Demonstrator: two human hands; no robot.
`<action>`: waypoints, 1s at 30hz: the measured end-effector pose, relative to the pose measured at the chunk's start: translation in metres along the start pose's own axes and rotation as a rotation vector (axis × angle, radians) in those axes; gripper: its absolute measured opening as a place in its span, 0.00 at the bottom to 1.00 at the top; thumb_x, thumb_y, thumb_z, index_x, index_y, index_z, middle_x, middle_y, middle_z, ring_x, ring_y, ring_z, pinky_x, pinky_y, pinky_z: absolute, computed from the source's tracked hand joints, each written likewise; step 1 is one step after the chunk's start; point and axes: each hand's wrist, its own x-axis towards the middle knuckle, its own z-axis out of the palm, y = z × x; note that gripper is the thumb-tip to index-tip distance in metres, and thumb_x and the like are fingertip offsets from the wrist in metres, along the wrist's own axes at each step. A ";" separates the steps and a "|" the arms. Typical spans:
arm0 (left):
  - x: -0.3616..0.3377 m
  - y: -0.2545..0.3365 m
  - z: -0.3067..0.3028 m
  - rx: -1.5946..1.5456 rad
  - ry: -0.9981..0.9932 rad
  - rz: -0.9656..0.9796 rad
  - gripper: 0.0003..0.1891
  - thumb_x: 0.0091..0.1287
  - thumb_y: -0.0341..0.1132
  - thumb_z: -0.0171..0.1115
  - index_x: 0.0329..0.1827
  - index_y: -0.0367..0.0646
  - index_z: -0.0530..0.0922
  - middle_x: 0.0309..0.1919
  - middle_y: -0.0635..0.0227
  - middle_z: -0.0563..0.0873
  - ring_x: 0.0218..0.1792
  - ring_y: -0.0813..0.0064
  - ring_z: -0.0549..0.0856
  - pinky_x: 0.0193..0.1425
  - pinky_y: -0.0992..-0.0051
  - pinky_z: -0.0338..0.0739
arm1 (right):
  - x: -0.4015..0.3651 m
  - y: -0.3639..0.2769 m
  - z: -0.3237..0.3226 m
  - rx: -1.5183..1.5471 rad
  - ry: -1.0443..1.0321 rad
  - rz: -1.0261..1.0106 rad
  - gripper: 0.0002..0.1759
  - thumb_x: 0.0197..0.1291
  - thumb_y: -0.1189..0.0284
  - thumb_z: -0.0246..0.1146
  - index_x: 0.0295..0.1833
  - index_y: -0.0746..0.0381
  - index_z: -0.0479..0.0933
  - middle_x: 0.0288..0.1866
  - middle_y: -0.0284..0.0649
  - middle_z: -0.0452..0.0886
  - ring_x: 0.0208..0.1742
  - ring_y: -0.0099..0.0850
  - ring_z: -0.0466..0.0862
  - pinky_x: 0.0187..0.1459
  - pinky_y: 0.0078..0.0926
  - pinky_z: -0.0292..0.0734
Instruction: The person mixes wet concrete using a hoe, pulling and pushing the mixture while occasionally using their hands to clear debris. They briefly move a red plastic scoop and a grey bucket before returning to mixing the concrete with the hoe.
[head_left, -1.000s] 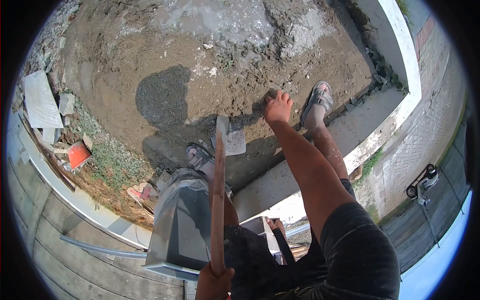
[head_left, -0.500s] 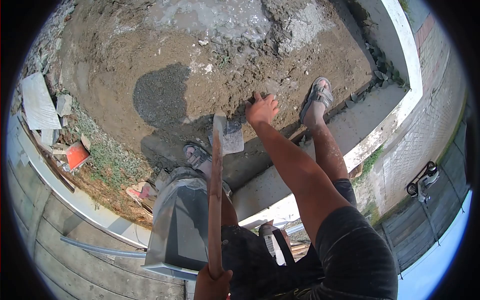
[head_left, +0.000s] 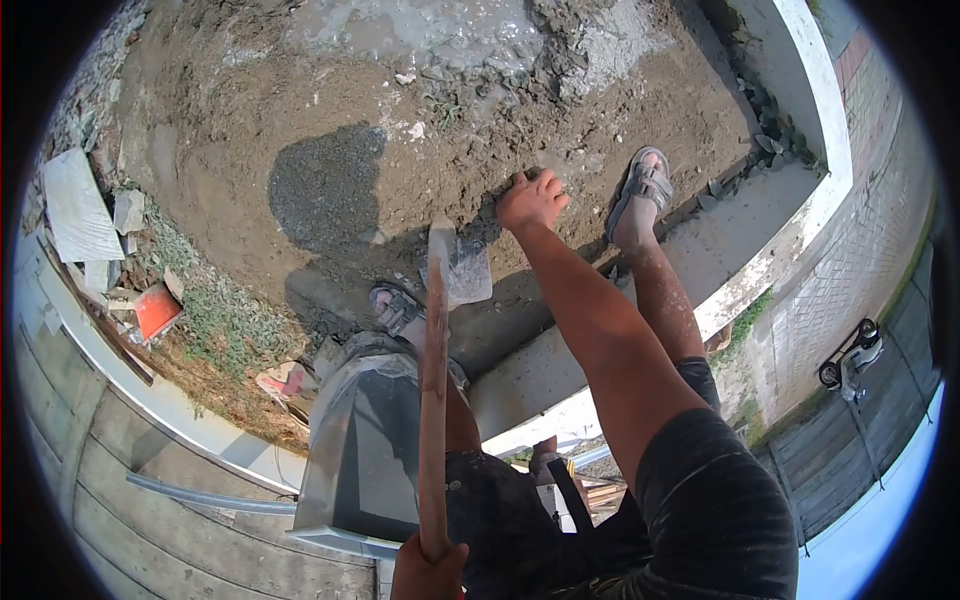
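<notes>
My left hand (head_left: 430, 568) is wrapped round the wooden handle of a hoe (head_left: 433, 400) at the bottom of the view. The hoe's flat grey blade (head_left: 468, 272) rests on the soil between my sandalled feet. My right hand (head_left: 533, 200) reaches down to the damp brown soil (head_left: 450, 170), beyond the blade and beside my right foot (head_left: 640, 195). Its fingers are curled downward and closed; their tips, and whatever may be in them, are hidden.
Wet grey mud (head_left: 430, 40) lies at the top. A low white-edged wall (head_left: 790, 235) borders the soil on the right. A grey metal box-like object (head_left: 365, 450) stands by my left leg. Rubble and an orange piece (head_left: 157, 310) lie left; a motorbike (head_left: 850, 357) stands far right.
My right hand has shifted slightly right and up in the view, and its fingers have curled in more. My left hand and the hoe have hardly moved.
</notes>
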 end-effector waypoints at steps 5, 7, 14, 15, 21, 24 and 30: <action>0.005 -0.010 -0.001 0.014 -0.010 -0.006 0.07 0.64 0.33 0.64 0.34 0.40 0.75 0.18 0.71 0.77 0.15 0.78 0.77 0.16 0.75 0.68 | -0.006 0.000 -0.014 -0.069 -0.021 -0.010 0.24 0.70 0.61 0.46 0.66 0.59 0.72 0.68 0.45 0.62 0.69 0.41 0.60 0.66 0.44 0.52; 0.004 -0.009 -0.002 0.008 -0.017 -0.012 0.07 0.64 0.33 0.64 0.34 0.40 0.75 0.17 0.71 0.77 0.15 0.79 0.76 0.15 0.75 0.67 | -0.006 0.002 -0.013 -0.256 -0.004 -0.092 0.25 0.70 0.61 0.46 0.67 0.59 0.72 0.68 0.45 0.64 0.69 0.41 0.60 0.66 0.44 0.52; 0.006 -0.010 -0.001 0.015 -0.037 -0.021 0.08 0.65 0.33 0.63 0.31 0.43 0.73 0.16 0.74 0.75 0.13 0.82 0.73 0.13 0.76 0.65 | -0.012 0.006 -0.028 -0.111 -0.039 -0.137 0.25 0.69 0.55 0.49 0.63 0.55 0.77 0.66 0.44 0.64 0.67 0.42 0.61 0.64 0.44 0.54; 0.005 -0.009 -0.001 0.009 -0.046 -0.025 0.08 0.65 0.33 0.63 0.31 0.43 0.73 0.16 0.74 0.74 0.13 0.82 0.73 0.13 0.76 0.65 | -0.012 0.004 -0.026 -0.145 -0.070 -0.135 0.25 0.68 0.57 0.50 0.63 0.56 0.77 0.66 0.44 0.64 0.67 0.42 0.61 0.64 0.44 0.54; 0.010 -0.019 -0.002 0.065 -0.014 -0.038 0.08 0.65 0.33 0.63 0.30 0.44 0.72 0.14 0.76 0.72 0.12 0.82 0.72 0.12 0.77 0.63 | -0.006 -0.003 -0.013 -0.307 -0.090 -0.207 0.24 0.64 0.63 0.51 0.63 0.58 0.77 0.66 0.45 0.64 0.67 0.43 0.62 0.65 0.46 0.55; 0.009 -0.016 -0.001 0.042 -0.033 -0.020 0.08 0.65 0.33 0.63 0.30 0.44 0.72 0.14 0.75 0.72 0.12 0.82 0.72 0.12 0.77 0.64 | -0.005 0.004 -0.018 -0.241 -0.134 -0.197 0.24 0.64 0.63 0.52 0.62 0.58 0.78 0.66 0.45 0.65 0.68 0.44 0.62 0.65 0.47 0.55; 0.003 -0.005 0.001 0.112 0.028 0.002 0.08 0.64 0.34 0.63 0.30 0.41 0.74 0.15 0.73 0.75 0.13 0.82 0.73 0.14 0.75 0.64 | -0.017 0.008 -0.026 -0.144 -0.120 -0.210 0.24 0.64 0.59 0.56 0.61 0.56 0.80 0.65 0.43 0.67 0.67 0.43 0.64 0.64 0.47 0.56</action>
